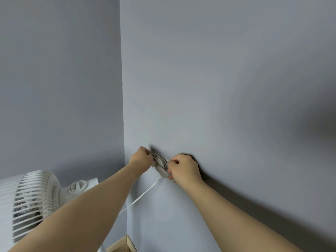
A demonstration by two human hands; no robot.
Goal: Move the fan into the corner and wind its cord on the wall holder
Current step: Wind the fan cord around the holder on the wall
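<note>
The wall holder point(160, 165) is fixed low on the right-hand wall point(227, 88), just beside the room corner, and sits directly between the two hands. In this view its long axis runs on a diagonal, from upper left down to lower right, and several turns of the flat white cord point(143, 194) are wound along that axis. The left hand point(141, 157) is at the upper-left end of the holder, fingers curled and pinching the wound cord there. The right hand point(183, 168) is at the lower-right end, fingers curled over the top and thumb underneath, gripping the holder's end together with the turns of cord on it. Both hands touch the assembly; neither is spread flat. A free run of cord leaves the lower end of the holder, just beside the right thumb, and stretches straight down and to the left until it passes behind the left forearm. The fan point(27, 200) stands in the corner, below and to the left of the hands, near the left-hand wall. Its slatted grille faces left, its motor housing points right towards the corner line, and a round knob point(78, 186) sits on top of the housing. A strip of wooden skirting point(121, 244) shows at the foot of the corner.
</note>
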